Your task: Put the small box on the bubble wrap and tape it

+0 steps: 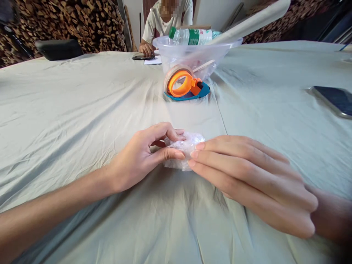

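Observation:
A small bundle of clear, crinkled plastic that looks like bubble wrap (189, 141) lies on the cloth in front of me. My left hand (145, 154) grips it from the left, thumb on the near side and fingers curled over the far side. From the right, the straight fingertips of my right hand (247, 176) press together onto the bundle; that thumb is hidden. Whether anything is inside the plastic, I cannot tell.
Beyond my hands stands a tape dispenser (183, 86) with an orange core. Behind it, a clear plastic basin (189, 55) holds a green-labelled bottle (192, 36) and a long white roll (250, 24). Phones, a black case (59, 49) and a seated person (167, 22) are around the table.

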The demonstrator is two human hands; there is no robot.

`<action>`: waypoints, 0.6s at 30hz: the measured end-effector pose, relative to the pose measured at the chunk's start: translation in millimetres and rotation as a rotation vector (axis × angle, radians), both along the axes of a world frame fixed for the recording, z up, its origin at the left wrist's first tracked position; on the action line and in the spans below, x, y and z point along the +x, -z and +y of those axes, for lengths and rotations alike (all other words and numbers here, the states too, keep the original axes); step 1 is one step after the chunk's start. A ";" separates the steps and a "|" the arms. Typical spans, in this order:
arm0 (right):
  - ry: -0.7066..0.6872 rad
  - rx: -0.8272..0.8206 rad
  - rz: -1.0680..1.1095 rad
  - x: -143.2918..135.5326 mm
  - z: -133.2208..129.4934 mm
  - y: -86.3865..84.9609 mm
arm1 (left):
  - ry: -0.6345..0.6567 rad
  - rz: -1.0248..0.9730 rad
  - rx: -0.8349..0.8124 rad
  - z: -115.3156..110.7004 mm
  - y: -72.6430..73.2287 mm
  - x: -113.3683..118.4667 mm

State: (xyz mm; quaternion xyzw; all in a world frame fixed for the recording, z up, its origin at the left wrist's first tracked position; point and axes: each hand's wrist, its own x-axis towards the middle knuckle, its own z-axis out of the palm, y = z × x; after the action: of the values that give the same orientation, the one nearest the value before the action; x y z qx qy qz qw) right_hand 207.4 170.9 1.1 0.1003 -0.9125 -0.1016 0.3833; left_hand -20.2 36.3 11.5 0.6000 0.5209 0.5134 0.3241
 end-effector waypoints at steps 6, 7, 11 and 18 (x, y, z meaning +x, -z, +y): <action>-0.071 0.132 -0.001 4.3 -6.7 -15.5 | -0.109 0.117 0.055 -7.3 0.7 10.3; -0.079 0.147 -0.009 4.7 -7.4 -16.7 | -0.105 0.126 0.057 -8.1 0.8 11.4; -0.076 0.159 -0.016 4.9 -7.1 -16.7 | -0.094 0.091 0.043 -9.6 0.6 12.1; -0.087 0.158 0.021 4.5 -5.8 -15.0 | -0.064 0.135 0.053 -9.6 -5.3 9.4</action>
State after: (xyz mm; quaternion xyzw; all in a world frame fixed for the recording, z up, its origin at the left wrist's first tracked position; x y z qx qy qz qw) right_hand 211.9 165.1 16.1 0.1684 -0.8925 -0.1574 0.3876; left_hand -10.8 26.7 16.8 0.6245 0.5468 0.4956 0.2557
